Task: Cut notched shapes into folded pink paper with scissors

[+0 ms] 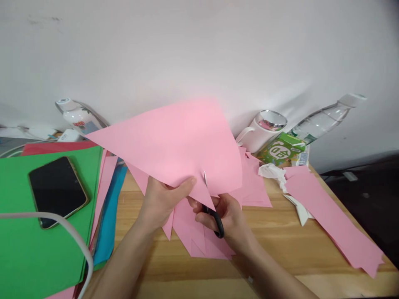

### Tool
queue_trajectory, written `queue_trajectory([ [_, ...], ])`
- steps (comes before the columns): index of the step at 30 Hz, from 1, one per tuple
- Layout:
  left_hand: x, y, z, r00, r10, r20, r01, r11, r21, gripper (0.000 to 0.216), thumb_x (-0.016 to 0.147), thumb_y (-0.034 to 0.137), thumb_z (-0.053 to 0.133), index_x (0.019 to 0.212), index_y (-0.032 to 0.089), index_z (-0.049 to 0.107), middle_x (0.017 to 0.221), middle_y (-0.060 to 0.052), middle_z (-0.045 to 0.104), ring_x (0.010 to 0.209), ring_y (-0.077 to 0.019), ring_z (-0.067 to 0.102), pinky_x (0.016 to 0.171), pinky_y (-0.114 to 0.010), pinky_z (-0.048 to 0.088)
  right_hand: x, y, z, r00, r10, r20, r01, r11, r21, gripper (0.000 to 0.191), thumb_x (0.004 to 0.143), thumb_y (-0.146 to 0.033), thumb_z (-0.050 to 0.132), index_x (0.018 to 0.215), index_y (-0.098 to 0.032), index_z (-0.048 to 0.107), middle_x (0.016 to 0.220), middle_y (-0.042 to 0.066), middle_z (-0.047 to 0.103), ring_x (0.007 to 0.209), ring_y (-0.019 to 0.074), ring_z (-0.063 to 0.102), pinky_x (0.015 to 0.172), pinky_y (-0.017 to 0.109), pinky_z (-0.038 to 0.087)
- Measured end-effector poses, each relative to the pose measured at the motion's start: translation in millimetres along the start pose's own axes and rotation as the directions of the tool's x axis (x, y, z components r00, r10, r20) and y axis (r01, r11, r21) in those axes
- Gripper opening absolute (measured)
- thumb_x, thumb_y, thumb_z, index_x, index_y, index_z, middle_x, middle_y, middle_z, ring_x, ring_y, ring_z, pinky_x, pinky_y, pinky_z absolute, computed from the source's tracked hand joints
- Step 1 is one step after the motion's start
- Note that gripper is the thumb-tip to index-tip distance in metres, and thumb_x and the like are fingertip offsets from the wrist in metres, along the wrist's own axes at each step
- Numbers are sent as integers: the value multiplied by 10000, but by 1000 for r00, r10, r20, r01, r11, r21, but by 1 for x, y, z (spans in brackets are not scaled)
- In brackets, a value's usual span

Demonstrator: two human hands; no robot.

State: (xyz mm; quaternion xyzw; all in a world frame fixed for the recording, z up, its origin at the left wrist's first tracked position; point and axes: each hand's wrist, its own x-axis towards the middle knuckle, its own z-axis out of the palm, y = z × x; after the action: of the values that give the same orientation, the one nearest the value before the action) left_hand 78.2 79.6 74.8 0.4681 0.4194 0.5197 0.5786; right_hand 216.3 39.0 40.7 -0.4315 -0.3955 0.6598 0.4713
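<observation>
A large sheet of pink paper (181,141) is held up in the middle of the view, above the table. My left hand (163,199) pinches its lower edge, thumb on top and fingers mostly hidden underneath. In my right hand (230,216) is a pair of black-handled scissors (218,224), fingers wrapped round the handles. One metal blade shows over the paper, and a cut runs in from the lower edge beside it. Pink paper offcuts (193,236) lie on the table below both hands.
A phone (57,191) rests on green paper (25,249) at the left, with a white cable (75,236) in front. Behind stand a white mug (262,133), a green drink carton (282,147) and a clear bottle (324,122). Pink strips (330,216) lie along the table's right edge.
</observation>
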Motion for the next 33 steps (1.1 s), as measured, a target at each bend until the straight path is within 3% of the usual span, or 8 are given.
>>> queue_trajectory([
  [5,0,-3,0,997,-60,42,56,995,78,88,716,212,616,636,191,587,455,37,588,370,-150,564,391,-269,504,2,-2,1,999,-27,45,28,999,-35,319,569,-339,796,773,-176,612,720,41,642,730,211,602,605,292,459],
  [12,-1,-7,-5,996,-22,-90,38,983,182,193,640,218,689,806,192,593,558,30,626,473,-168,615,453,-267,518,1,-4,-2,996,-63,64,67,997,-50,262,604,-305,784,748,-171,612,715,26,616,669,170,553,611,277,425],
  [19,-1,-4,-2,999,-51,-1,51,996,71,120,682,176,653,741,208,554,504,62,599,352,-138,554,386,-260,496,0,-6,1,999,-26,36,27,999,-47,262,574,-299,796,649,-175,577,647,-4,527,616,144,488,629,278,429],
  [26,-1,-2,-3,996,-65,57,61,996,70,91,712,186,631,658,203,560,445,49,587,368,-150,568,396,-257,490,0,-3,-1,1000,4,19,-3,999,-42,266,564,-303,800,659,-178,585,646,3,555,622,156,509,649,302,449],
  [33,0,-1,-2,997,-49,55,48,998,31,95,704,154,645,676,200,567,472,45,604,393,-149,577,411,-255,491,0,-1,0,999,-26,24,27,999,-29,205,594,-264,786,678,-167,626,624,-6,551,593,125,454,547,253,412],
])
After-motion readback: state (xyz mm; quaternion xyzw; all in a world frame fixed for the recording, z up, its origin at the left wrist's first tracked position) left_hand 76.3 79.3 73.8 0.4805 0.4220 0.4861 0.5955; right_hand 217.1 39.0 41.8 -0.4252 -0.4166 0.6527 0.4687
